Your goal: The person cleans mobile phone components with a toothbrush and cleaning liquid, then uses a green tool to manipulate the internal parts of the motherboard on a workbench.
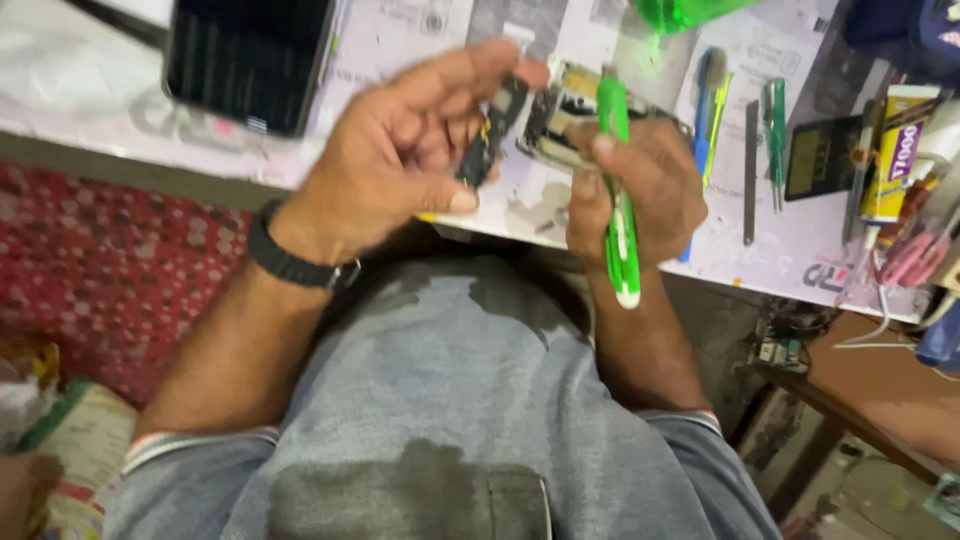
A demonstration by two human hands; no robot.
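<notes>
My left hand (400,150) is raised over the table edge and pinches a small black part (492,130) between thumb and fingers. A black band sits on that wrist. My right hand (640,190) grips a green and white tool (618,190) upright, its tip pointing toward an opened small device (560,105) lying on the paper-covered table (420,40). The two hands are close together, with the black part just left of the device.
A dark tablet (250,55) lies at the upper left. To the right lie blue and green tools (712,110), a thin metal strip (750,170), a dark meter (820,155), a glue tube (895,150) and pink pliers (915,255). A red patterned cloth (110,260) lies below left.
</notes>
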